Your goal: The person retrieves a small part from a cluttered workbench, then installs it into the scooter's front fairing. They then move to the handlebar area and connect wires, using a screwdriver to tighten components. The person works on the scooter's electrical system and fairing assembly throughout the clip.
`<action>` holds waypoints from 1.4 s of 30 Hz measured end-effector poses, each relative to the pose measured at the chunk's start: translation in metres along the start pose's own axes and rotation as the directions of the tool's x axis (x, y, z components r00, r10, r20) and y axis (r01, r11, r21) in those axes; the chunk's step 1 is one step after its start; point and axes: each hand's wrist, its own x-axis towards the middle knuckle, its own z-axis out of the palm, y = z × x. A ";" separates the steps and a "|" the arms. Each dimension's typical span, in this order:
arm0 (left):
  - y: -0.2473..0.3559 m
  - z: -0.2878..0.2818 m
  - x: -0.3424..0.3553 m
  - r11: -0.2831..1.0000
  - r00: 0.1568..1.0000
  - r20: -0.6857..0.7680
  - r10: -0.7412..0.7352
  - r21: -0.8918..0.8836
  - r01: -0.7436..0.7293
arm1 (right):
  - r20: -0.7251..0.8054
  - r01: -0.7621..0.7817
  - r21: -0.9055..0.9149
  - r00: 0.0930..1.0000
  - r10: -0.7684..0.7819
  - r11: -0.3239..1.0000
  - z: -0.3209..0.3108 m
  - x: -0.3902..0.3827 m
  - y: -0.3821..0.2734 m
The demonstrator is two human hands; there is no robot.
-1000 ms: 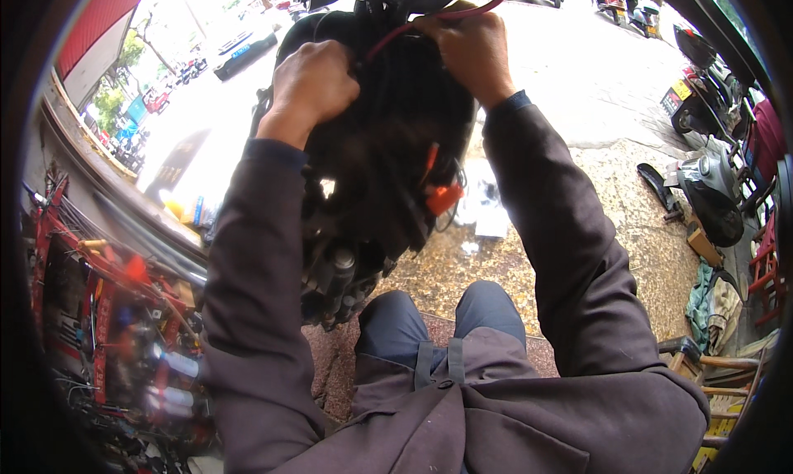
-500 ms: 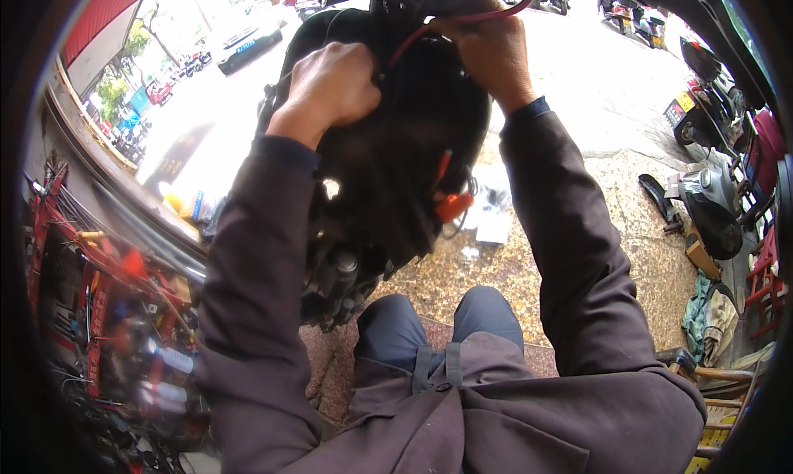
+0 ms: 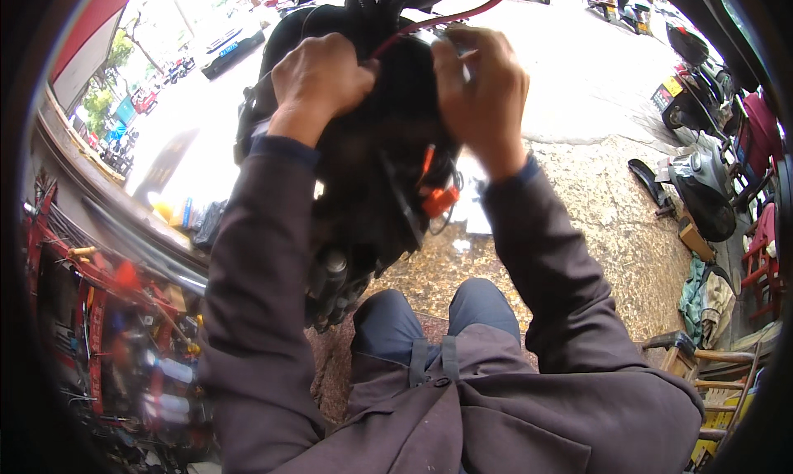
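A black machine body (image 3: 388, 144), seemingly part of a motorbike or scooter, stands in front of me. My left hand (image 3: 320, 79) is closed on its upper left side, with thumb and fingertips at the lower end of a red cable (image 3: 450, 17). This cable arcs up and right over the machine. My right hand (image 3: 486, 94) is just right of the machine, below the cable, with fingers curled toward the thumb. It is slightly blurred, and what it holds, if anything, does not show. An orange connector-like piece (image 3: 440, 201) hangs low on the machine's right side.
Red tool racks (image 3: 95, 334) with tools and bottles fill the lower left. A metal-edged sill (image 3: 140, 234) runs beside them. Parked scooters (image 3: 702, 102), a grey scooter part (image 3: 698, 193) and cloths (image 3: 706, 305) line the right. A hammer (image 3: 677, 342) lies on a wooden frame at lower right.
My right hand has come down and toward me from the cable's upper part, its fingers now showing. My left hand stays by the machine's upper left. The whole view has shifted slightly.
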 end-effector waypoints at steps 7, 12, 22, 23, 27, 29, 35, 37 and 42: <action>0.002 0.000 -0.003 1.000 0.999 -0.045 -0.021 -0.020 0.020 | 0.341 -0.309 0.031 0.897 0.281 0.950 0.025 -0.033 -0.022; 0.002 0.001 0.001 0.996 0.996 -0.031 -0.078 -0.047 0.077 | 0.467 -0.334 0.137 0.852 0.237 0.933 0.034 -0.024 -0.019; 0.004 0.009 0.002 0.993 0.988 -0.112 -0.110 -0.064 0.103 | 0.326 0.048 0.159 0.940 -0.098 0.986 0.001 -0.009 -0.023; 0.004 0.009 0.001 0.993 0.990 -0.097 -0.106 -0.067 0.100 | 0.444 -0.151 0.166 0.894 0.062 0.975 -0.016 0.001 -0.013; 0.003 0.010 0.000 0.994 0.986 -0.141 -0.092 -0.069 0.083 | 0.305 -0.271 0.095 0.924 0.231 0.958 -0.012 0.039 0.037; 0.003 0.012 0.001 0.995 0.982 -0.174 -0.076 -0.075 0.063 | 0.341 -0.149 0.131 0.935 0.097 0.980 0.007 0.047 0.057; -0.001 0.020 0.003 0.999 0.975 -0.220 -0.016 -0.031 0.009 | 0.309 -0.021 0.165 0.951 -0.032 0.986 0.030 0.047 0.069; 0.001 0.021 0.003 0.999 0.968 -0.251 0.031 -0.015 -0.036 | 0.265 0.013 0.174 0.962 -0.060 0.985 0.029 0.047 0.065; 0.005 0.016 0.003 0.995 0.977 -0.200 0.079 -0.042 -0.089 | 0.190 -0.063 0.034 0.980 0.055 0.997 0.032 0.048 0.059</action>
